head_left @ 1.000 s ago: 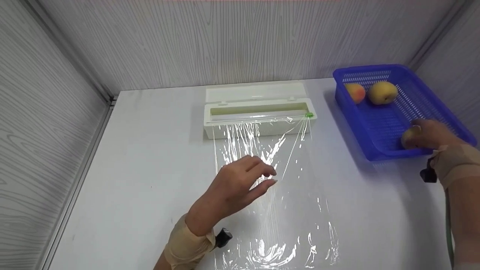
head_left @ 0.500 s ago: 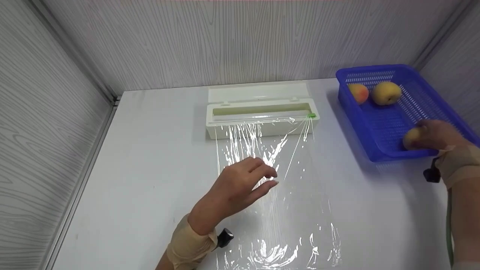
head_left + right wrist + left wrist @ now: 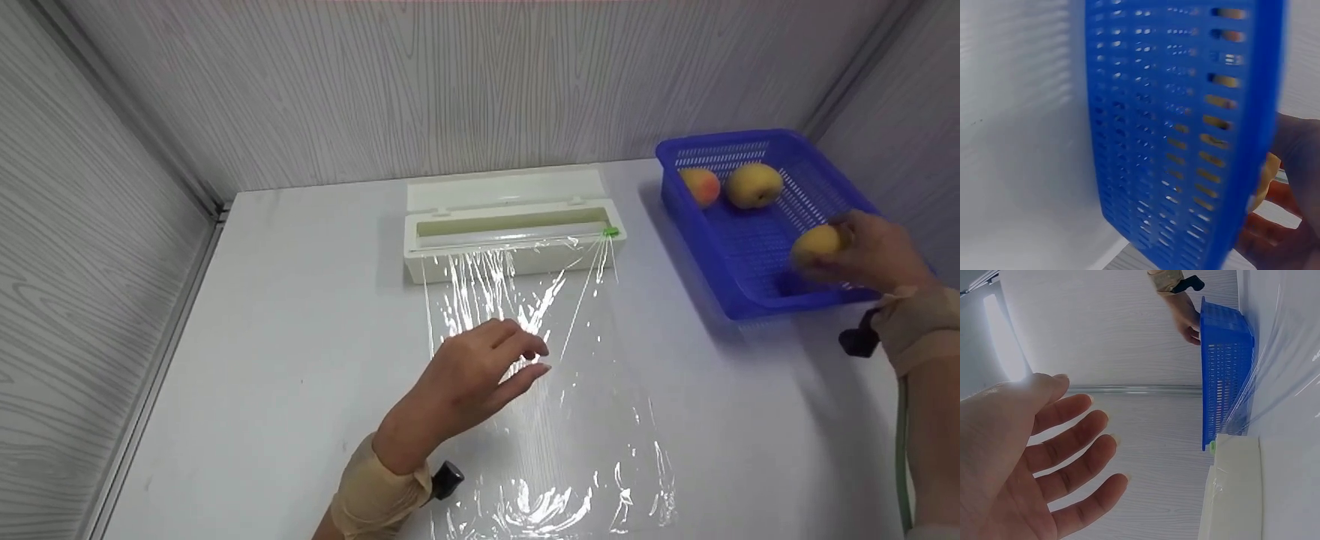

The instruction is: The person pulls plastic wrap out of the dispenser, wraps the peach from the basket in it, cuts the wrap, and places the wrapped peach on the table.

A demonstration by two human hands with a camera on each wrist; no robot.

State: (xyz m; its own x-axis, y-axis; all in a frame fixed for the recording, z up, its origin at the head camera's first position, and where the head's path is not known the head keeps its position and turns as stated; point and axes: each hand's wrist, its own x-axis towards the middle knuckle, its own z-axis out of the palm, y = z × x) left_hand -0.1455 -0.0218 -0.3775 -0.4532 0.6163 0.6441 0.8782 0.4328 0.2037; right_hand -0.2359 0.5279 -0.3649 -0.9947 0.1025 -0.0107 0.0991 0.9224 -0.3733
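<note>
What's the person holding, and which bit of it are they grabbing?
The right-hand grip holds a yellow peach by its right side, as seen in the head view. The left-hand grip holds nothing.

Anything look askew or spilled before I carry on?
Yes, slightly: the clear plastic film is creased, its folds fanning from the small green tab at the right end of the open white rectangular box, rather than lying smooth. No spill shows.

Basket [image 3: 691, 232] solid blue, slotted grid pattern
Held fruit [image 3: 816, 244] yellow; blushed fruit [image 3: 701, 187] yellow + red-pink. Box [image 3: 536, 261] off-white, tab [image 3: 611, 232] green, film [image 3: 585, 420] clear. Back wall [image 3: 480, 82] grey wood-grain, tabletop [image 3: 300, 337] white.
</note>
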